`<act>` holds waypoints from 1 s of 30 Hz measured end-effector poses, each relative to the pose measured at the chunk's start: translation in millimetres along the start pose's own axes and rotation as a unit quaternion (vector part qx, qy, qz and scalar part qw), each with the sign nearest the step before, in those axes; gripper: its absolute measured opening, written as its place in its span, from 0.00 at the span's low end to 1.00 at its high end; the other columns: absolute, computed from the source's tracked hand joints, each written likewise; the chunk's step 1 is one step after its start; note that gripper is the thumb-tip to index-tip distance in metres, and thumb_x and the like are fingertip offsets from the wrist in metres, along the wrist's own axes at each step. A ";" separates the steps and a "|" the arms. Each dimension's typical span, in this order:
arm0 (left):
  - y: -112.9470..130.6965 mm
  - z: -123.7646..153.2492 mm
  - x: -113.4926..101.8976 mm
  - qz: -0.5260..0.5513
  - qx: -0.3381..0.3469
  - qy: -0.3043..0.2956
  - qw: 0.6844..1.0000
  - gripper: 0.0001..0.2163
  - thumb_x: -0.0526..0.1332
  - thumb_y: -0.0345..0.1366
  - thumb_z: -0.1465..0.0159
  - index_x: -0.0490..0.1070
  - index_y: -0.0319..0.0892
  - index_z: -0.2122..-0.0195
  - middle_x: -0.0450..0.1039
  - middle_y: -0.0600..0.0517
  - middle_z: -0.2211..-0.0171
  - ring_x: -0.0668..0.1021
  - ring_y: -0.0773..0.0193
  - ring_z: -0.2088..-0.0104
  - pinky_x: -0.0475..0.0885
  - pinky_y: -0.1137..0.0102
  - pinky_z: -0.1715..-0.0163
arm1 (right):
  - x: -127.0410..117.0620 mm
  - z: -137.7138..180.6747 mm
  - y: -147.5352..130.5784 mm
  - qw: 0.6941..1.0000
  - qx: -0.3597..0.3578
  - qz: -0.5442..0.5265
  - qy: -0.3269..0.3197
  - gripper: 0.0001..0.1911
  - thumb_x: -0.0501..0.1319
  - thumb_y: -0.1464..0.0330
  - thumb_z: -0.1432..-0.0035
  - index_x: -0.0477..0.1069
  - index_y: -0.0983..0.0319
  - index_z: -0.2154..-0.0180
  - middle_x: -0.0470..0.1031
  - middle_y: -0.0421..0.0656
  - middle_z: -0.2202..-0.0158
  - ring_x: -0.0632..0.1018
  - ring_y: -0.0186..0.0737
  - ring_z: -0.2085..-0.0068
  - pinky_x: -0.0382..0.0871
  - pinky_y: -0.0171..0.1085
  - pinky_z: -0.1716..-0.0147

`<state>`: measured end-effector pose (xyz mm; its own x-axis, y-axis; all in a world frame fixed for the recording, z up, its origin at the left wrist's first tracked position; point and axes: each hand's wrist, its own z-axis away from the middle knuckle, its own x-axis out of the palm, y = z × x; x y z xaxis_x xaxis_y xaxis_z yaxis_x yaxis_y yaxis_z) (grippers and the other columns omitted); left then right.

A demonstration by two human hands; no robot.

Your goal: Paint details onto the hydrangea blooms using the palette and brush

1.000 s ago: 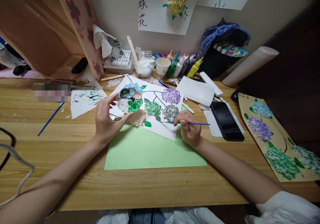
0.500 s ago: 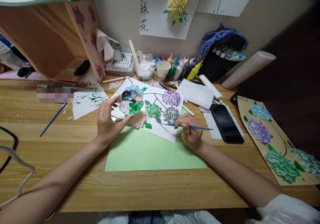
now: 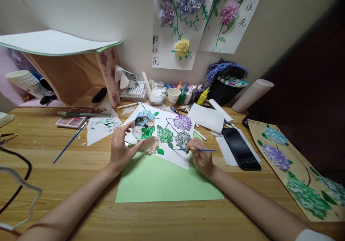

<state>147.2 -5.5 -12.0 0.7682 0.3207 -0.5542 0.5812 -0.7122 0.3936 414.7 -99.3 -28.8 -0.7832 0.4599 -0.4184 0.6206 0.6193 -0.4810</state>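
Note:
My left hand [image 3: 122,140] grips a round paint palette [image 3: 143,128] by its edge, thumb and fingers on opposite sides. Green, black and pale paint fill its wells. It hangs over the left part of a white sheet [image 3: 176,159] bearing raised flowers in blue, purple, green, grey and cream, with green leaves and dark stems. My right hand [image 3: 201,156] is closed around a thin blue paintbrush [image 3: 207,150]. The brush lies almost level, its tip at the paper just below the grey flower [image 3: 183,139], near a dark green leaf [image 3: 170,146]. Green paper [image 3: 169,185] lies underneath.
A black phone [image 3: 241,149] and a finished flower picture [image 3: 296,176] lie to the right. Paint bottles [image 3: 192,94], a paper cup [image 3: 174,96] and a bowl of white scraps [image 3: 156,98] line the wall. Another blue brush [image 3: 68,144] and a paint-smeared paper [image 3: 104,128] lie left.
The head view has tilted up, showing more of the wall pictures. Both hands keep their hold on the palette and the paintbrush, with little movement over the sheet.

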 end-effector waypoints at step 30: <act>-2.4 -6.4 -18.3 -0.002 -0.040 0.020 0.999 0.29 0.67 0.44 0.43 0.61 0.43 0.43 0.71 0.46 0.56 0.72 0.58 0.59 0.71 0.63 0.59 | 5.1 -28.9 -25.3 0.997 -0.012 -0.054 0.055 0.14 0.46 0.69 0.33 0.67 0.56 0.54 0.77 0.45 0.61 0.77 0.43 0.58 0.72 0.46 0.59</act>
<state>133.4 -5.7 1.9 0.7755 0.3493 -0.5259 0.6020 -0.6601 0.4494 393.9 -94.2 3.5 -0.8452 0.4568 -0.2776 0.5331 0.6826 -0.4998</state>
